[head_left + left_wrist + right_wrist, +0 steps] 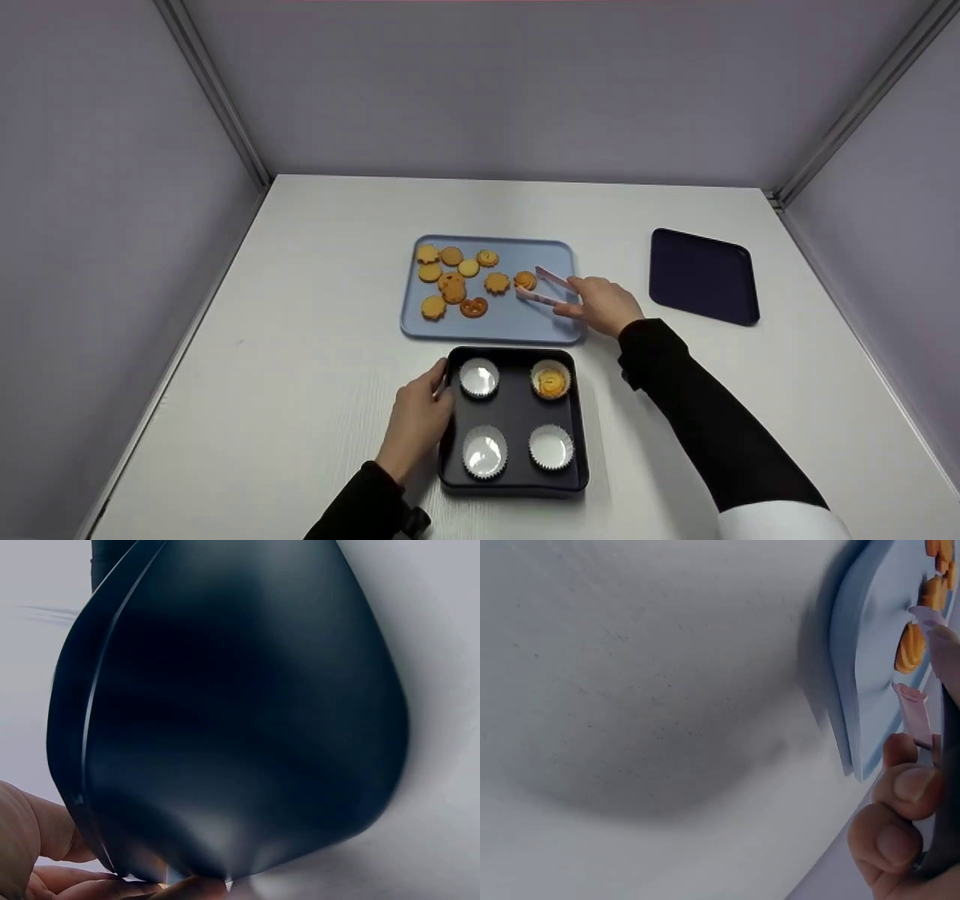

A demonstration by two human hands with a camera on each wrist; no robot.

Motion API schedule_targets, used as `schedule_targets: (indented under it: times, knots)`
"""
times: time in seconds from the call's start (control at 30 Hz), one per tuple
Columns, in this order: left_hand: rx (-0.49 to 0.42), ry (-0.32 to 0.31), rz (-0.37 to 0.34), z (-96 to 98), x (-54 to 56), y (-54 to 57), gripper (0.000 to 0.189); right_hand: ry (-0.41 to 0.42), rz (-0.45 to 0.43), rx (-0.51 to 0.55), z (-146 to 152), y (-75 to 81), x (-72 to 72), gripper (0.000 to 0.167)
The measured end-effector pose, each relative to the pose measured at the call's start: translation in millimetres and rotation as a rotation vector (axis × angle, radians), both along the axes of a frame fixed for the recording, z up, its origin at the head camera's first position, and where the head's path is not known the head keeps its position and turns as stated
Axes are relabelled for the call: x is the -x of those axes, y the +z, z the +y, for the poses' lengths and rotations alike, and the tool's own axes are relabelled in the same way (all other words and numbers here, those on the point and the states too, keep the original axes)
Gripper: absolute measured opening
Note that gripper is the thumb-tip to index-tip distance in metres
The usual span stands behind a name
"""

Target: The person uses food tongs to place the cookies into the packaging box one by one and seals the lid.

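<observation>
My right hand (606, 306) holds pale pink tongs (538, 297) over the right part of a light blue tray (517, 326). Their two spread tips stand on either side of a swirled cookie (526, 280); whether they touch it I cannot tell. In the right wrist view, the same cookie (910, 649) lies between the tong ends. My left hand (418, 415) grips the left side of a dark rectangular baking pan (516, 427), thumb at the rim. Several white paper cups sit in the pan; the far right cup (564, 367) contains a yellow swirled cookie (551, 383).
Several other cookies lie on the blue tray, mostly toward its left, among them a pretzel-shaped one (473, 307). A dark navy tray (703, 276) rests at the right of the white table (300, 300). Grey panels (487, 90) enclose the back and sides.
</observation>
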State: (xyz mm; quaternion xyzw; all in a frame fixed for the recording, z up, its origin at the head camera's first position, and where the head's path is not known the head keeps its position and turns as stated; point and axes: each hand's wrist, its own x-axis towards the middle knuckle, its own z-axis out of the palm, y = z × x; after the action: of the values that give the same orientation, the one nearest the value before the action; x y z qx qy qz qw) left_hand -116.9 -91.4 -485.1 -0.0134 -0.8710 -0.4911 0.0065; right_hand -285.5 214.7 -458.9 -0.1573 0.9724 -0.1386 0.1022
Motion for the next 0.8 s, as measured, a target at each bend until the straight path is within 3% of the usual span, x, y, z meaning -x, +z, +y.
schedule_targets:
  times: [0.3,0.8]
  knots:
    - [0.003,0.012,0.013,1.0,1.0,-1.9,0.05,0.045,0.037,-0.021,-9,-2.6,3.0,0.057]
    - [-0.009,0.006,0.008,-1.2,3.5,-2.6,0.05,0.109,0.129,0.001,3,-1.7,-7.1,0.057]
